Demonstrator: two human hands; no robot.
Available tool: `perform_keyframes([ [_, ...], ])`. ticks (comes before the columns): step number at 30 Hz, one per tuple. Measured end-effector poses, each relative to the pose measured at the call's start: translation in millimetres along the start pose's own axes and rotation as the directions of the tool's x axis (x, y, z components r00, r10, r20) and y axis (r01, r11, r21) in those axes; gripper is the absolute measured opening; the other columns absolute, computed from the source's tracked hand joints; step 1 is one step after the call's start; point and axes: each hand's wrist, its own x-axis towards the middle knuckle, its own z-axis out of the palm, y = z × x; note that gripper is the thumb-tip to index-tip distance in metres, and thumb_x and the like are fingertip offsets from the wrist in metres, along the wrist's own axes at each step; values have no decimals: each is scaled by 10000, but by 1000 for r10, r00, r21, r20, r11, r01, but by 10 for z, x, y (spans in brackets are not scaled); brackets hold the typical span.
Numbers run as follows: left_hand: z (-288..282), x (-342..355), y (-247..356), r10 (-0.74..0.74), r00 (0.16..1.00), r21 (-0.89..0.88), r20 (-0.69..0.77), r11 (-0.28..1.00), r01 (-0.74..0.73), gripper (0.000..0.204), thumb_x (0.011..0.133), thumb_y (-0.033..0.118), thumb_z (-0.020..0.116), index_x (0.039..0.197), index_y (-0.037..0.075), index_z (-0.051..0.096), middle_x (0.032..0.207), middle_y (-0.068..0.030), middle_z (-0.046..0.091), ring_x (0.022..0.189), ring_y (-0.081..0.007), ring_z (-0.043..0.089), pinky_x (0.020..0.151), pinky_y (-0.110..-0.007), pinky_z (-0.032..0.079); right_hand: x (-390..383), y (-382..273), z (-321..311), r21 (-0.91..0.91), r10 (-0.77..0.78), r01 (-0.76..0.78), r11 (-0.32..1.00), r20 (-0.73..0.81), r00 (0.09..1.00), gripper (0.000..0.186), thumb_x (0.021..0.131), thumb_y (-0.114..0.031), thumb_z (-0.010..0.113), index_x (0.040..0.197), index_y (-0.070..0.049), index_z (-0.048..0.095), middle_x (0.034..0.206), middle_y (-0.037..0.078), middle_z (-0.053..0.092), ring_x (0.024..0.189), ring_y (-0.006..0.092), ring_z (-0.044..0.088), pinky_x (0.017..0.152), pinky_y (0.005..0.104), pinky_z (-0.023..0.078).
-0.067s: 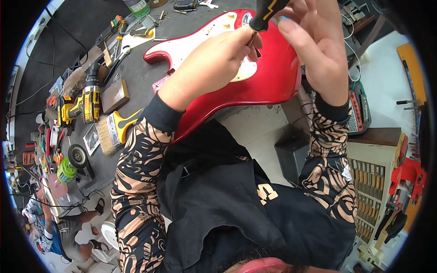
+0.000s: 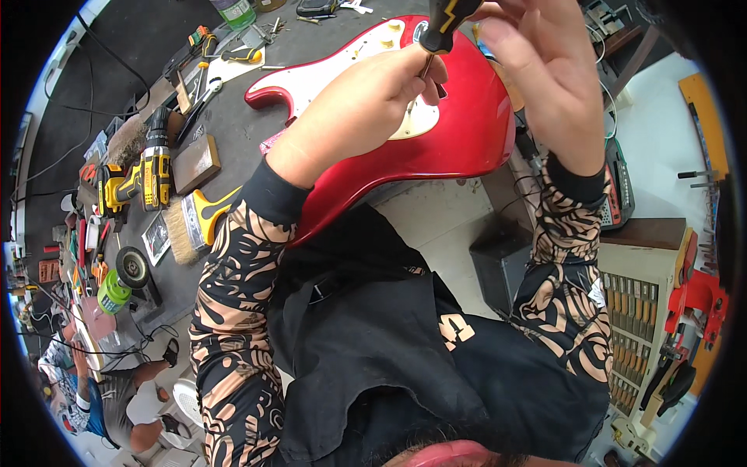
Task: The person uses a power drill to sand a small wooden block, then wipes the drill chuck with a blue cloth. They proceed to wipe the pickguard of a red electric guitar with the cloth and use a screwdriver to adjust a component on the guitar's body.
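Observation:
A red electric guitar body with a white pickguard lies on the dark workbench. A screwdriver with a black and yellow handle stands nearly upright over the pickguard's near right end. The fingers of my left hand are closed around its thin shaft, low down by the guitar. They hide the tip. My right hand hovers to the right of the handle, thumb and fingers apart, with nothing visible in the palm. Its upper fingers run close to the handle at the picture's top edge, where contact is unclear.
On the bench to the left are a yellow and black cordless drill, a wide brush, a sanding block and several hand tools. A tool cabinet stands at the right. Another person sits at the lower left.
My right hand has shifted right, away from the screwdriver handle. The handle has tilted slightly left and down, while my left hand stays at the shaft.

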Motion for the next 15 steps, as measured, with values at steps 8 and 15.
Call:
perform_keyframes([
  [8,-104,-326,-28,88,996,496,-30,866,-61,346,918,101,792,1245,68,683,1222,-108,731,1167,-331,697,1019,-431,561,226,-86,-209,-399,-223,247,883,106,969,468,1004,30,735,1454,22,608,1318,122,704,1132,180,694,1000,327,553],
  [15,-81,-376,-13,39,995,690,88,719,-89,359,844,156,839,1150,74,670,1140,-117,703,1103,-346,689,947,-471,571,288,-484,142,-621,-37,40,783,18,999,472,1009,-49,770,1460,-30,632,1228,77,715,1008,118,656,860,271,502],
])
